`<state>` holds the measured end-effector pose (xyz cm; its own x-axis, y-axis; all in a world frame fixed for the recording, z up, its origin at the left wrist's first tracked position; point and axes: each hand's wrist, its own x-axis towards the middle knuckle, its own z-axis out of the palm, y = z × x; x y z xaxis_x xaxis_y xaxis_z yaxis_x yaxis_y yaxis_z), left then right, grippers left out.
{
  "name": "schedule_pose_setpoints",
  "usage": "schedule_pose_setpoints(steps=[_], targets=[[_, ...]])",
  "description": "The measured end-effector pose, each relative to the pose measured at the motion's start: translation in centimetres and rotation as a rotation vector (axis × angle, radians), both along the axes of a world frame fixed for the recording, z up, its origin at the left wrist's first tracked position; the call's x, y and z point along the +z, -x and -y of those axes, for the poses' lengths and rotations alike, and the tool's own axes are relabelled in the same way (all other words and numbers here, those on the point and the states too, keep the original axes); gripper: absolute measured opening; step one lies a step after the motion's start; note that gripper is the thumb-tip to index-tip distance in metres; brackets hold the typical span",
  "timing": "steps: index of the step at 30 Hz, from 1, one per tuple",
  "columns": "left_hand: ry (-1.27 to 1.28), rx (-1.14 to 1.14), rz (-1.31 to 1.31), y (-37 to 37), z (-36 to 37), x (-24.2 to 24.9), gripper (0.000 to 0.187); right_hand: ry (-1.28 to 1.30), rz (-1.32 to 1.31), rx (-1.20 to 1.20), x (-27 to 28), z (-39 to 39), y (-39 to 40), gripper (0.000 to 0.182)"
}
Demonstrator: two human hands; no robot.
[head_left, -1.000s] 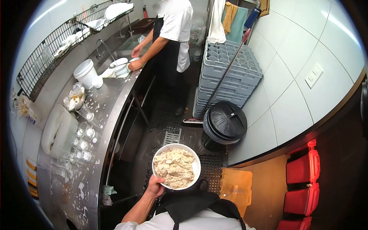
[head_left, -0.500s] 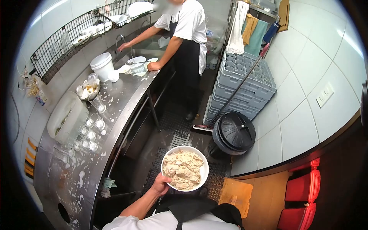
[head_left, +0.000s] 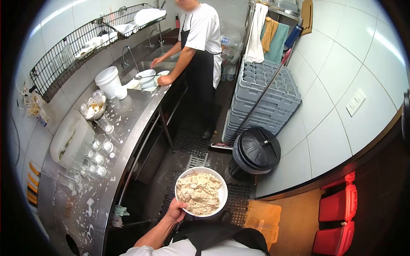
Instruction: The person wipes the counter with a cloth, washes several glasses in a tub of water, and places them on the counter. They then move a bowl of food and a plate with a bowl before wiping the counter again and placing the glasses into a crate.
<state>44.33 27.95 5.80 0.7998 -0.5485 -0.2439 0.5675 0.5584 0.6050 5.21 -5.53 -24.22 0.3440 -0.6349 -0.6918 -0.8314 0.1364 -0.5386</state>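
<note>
In the head view, my left hand point(head_left: 176, 210) is closed on the left rim of a round white bowl point(head_left: 224, 194), thumb on the inside edge. A pale, creamy, lumpy mixture point(head_left: 198, 193) fills most of the bowl, which is held level in front of my dark apron point(head_left: 222, 232). My right hand is out of view. Underneath the bowl lies a dark floor mat point(head_left: 237, 204) with a metal drain grate point(head_left: 197, 161) just beyond.
Along the left runs a wet steel counter point(head_left: 124, 141) with several glasses point(head_left: 96, 157), a plastic tub point(head_left: 68, 136) and a white bucket point(head_left: 109, 81). Another person point(head_left: 200, 47) stands at the sink point(head_left: 166, 66). A black bin point(head_left: 259, 149), broom point(head_left: 222, 146) and stacked grey racks point(head_left: 260, 102) stand right.
The other person's hand has moved from the tap to above the sink. My left hand still holds the bowl, which sits slightly lower and further left in view.
</note>
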Motion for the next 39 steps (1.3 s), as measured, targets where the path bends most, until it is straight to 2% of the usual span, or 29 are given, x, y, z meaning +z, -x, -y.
schedule_pose_setpoints(steps=[4, 7, 10, 13, 16, 19, 25, 28, 30, 32, 34, 37, 39], targets=[[0.007, -0.004, 0.002, 0.2, -0.1, 0.0, 0.080, -0.023, 0.011, -0.014, 3.9, -0.6, -1.0, 0.011], [0.009, -0.004, -0.007, 0.4, -0.3, -0.5, 0.080, -0.037, -0.092, 0.058, 5.6, -0.4, -1.9, 0.014], [0.010, -0.004, -0.004, 0.4, -0.2, -0.2, 0.080, -0.162, -0.118, -0.128, 10.0, -1.3, -3.8, 0.011], [0.010, 0.001, -0.009, 0.5, -0.3, -0.3, 0.080, -0.115, -0.016, -0.084, 6.2, -1.4, -2.0, 0.008], [0.008, -0.008, -0.006, 0.6, -0.4, -0.4, 0.080, -0.057, -0.119, 0.032, 3.3, -0.8, -1.1, 0.012], [0.006, -0.006, -0.008, 0.5, -0.4, -0.4, 0.080, -0.042, -0.115, 0.070, -0.1, -0.3, 0.5, 0.018], [-0.005, -0.009, -0.012, 0.4, -0.3, 0.1, 0.081, -0.029, -0.151, 0.044, 4.9, -1.1, -1.7, 0.020], [-0.010, -0.013, -0.008, 0.4, -0.4, 0.0, 0.081, -0.072, -0.131, -0.002, 5.2, -1.2, -1.8, 0.019], [-0.004, -0.008, -0.004, 0.4, -0.3, -0.1, 0.081, 0.056, -0.206, 0.013, 5.5, -2.3, -2.6, 0.017], [0.000, -0.003, -0.002, 0.4, -0.3, -0.1, 0.081, 0.060, -0.210, 0.004, 6.0, -2.4, -3.0, 0.016], [0.003, 0.002, 0.000, 0.4, -0.3, -0.1, 0.081, -0.059, -0.143, -0.031, 4.7, -1.0, -2.1, 0.015], [0.007, 0.017, -0.002, 0.4, -0.3, -0.8, 0.081, -0.080, -0.074, -0.046, 1.4, -0.4, -0.7, 0.013], [0.010, 0.019, 0.000, 0.4, -0.3, -0.8, 0.081, -0.050, -0.074, -0.008, 1.8, -0.4, -0.8, 0.013]])
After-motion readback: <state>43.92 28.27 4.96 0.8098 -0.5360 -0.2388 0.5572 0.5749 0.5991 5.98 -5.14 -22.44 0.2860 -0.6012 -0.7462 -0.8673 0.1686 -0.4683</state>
